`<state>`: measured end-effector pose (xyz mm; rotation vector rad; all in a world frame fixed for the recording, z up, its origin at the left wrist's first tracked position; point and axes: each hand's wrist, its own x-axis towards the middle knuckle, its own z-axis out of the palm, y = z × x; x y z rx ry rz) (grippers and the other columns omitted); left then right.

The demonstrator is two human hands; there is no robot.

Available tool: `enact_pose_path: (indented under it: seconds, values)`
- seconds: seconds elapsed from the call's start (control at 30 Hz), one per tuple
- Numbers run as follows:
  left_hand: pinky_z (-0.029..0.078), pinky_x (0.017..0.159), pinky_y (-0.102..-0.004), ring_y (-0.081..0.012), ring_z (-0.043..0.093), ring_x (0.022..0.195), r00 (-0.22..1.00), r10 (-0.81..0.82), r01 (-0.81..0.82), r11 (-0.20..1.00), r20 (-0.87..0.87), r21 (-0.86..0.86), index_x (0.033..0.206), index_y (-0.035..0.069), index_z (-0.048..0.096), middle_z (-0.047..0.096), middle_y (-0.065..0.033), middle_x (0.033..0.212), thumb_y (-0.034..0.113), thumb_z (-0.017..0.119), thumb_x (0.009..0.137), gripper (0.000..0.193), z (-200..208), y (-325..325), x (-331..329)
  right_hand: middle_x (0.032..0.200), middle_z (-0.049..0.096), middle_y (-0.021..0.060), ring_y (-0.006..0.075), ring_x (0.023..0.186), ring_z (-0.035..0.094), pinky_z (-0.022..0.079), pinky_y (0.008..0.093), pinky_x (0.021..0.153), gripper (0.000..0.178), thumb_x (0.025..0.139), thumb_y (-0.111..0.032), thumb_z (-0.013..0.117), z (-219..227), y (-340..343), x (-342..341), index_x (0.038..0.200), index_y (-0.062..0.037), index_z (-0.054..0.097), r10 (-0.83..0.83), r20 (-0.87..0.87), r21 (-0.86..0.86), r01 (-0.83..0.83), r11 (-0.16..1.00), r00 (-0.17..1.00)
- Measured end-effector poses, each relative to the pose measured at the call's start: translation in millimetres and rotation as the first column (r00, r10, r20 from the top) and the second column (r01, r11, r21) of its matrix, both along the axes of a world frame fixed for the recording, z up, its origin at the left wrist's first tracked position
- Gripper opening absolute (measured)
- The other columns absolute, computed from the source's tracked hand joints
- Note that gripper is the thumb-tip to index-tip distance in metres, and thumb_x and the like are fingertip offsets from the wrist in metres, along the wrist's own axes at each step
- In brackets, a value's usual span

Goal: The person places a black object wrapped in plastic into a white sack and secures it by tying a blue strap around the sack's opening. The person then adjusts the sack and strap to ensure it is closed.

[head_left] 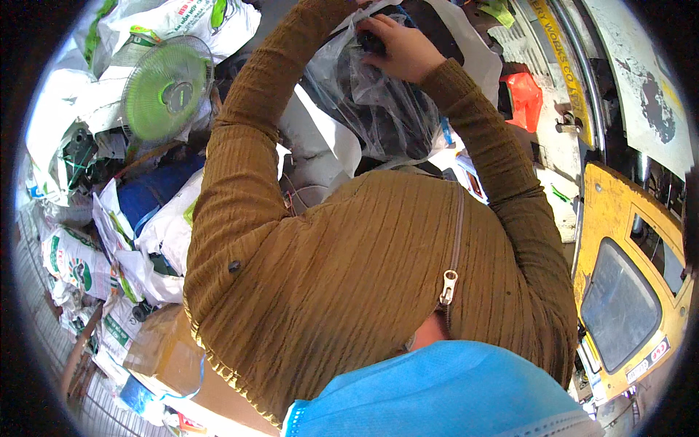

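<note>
My right hand (409, 49) is at the top of the view, its fingers closed round a small black object (372, 38) whose kind I cannot make out. Just beyond the brown sleeve, only a sliver of my left hand (363, 2) shows at the upper edge, so its fingers are hidden. Beneath both hands hangs or lies a clear plastic bag (378, 102), crumpled, with dark things showing through it. The black object sits against the upper part of this bag.
A green fan (164, 91) stands at the left among white printed sacks (76, 258). Below them is a cardboard box (164, 346). On the right are a red plastic piece (524, 100) and a yellow panel (593, 211) with a window.
</note>
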<state>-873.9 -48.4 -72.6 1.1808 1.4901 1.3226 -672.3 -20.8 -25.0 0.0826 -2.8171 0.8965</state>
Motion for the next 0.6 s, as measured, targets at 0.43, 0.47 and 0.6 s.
enact_pose_path:
  seconds: [0.43, 0.47, 0.6]
  values:
    - [0.043, 0.053, -0.033, -0.0238, 0.057, 0.055, 0.851, 0.219, -0.226, 0.973, -0.478, 0.043, 0.061, 0.002, 0.055, 0.057, -0.012, 0.059, 0.028, 0.047, 0.088, 0.038, 82.7, -41.3, 80.6, 0.11, 0.053, 0.0152, 0.0349, 0.089, 0.058, 0.048, 0.0437, 0.076, 0.05, 0.073, -0.028, 0.066, -7.8, -1.1, 9.2, 0.115, -0.0083, 0.047, -0.045, -0.016, 0.024, 0.046, 0.999, 0.999]
    - [0.043, 0.053, -0.0332, -0.0239, 0.057, 0.055, 0.857, 0.249, -0.26, 0.965, -0.452, 0.039, 0.06, 0.002, 0.055, 0.057, -0.0125, 0.058, 0.028, 0.047, 0.087, 0.038, 85.5, -44.5, 87.1, 0.107, 0.055, 0.0162, 0.0353, 0.087, 0.058, 0.048, 0.044, 0.075, 0.051, 0.073, -0.028, 0.066, -9.7, -1.2, 9.4, 0.115, -0.0067, 0.047, -0.04, -0.053, 0.048, 0.042, 0.998, 0.998]
    - [0.042, 0.053, -0.0337, -0.0232, 0.055, 0.054, 0.879, 0.294, -0.298, 0.953, -0.376, 0.049, 0.063, 0.002, 0.056, 0.055, -0.0123, 0.057, 0.027, 0.048, 0.088, 0.036, 89.7, -52.4, 109.1, 0.091, 0.06, 0.0196, 0.0373, 0.076, 0.06, 0.05, 0.0445, 0.067, 0.048, 0.072, -0.03, 0.066, -18.7, 0.8, 11.3, 0.108, -0.0013, 0.05, -0.036, -0.066, 0.093, 0.042, 0.995, 0.997]
